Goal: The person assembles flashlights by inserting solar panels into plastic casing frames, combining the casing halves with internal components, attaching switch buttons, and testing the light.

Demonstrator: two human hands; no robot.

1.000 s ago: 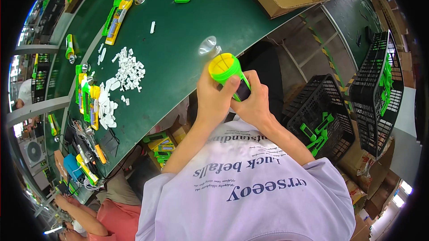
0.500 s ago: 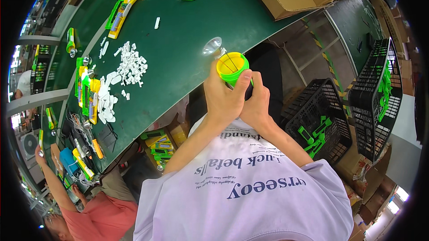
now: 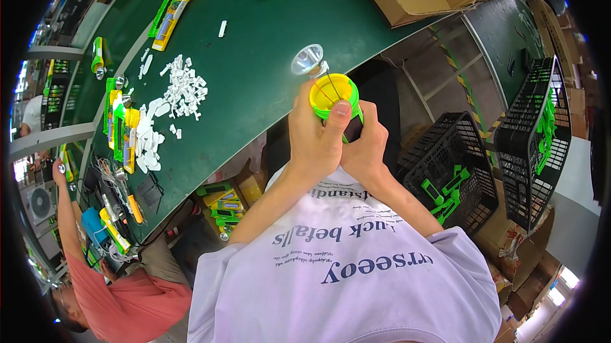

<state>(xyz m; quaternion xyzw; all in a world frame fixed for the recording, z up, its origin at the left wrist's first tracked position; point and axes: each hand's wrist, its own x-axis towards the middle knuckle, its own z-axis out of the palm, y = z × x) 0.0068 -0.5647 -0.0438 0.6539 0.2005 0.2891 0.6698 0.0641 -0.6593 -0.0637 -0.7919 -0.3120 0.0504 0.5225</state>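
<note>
Yellow-green flashlight head (image 3: 333, 97) held up over green table edge (image 3: 254, 88), grasped by left hand (image 3: 320, 136) and right hand (image 3: 366, 149). Silver reflector (image 3: 307, 59) on thin wires not yet seated inside; probably mid-assembly. White parts pile (image 3: 184, 87) waiting further left.

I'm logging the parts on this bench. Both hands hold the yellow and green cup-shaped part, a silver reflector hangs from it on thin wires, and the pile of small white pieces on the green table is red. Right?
Not quite: the head view shows the pile of small pieces is white, not red. Otherwise yes: left hand and right hand hold the yellow and green part, with the silver reflector wired to it, over the green table.
</note>
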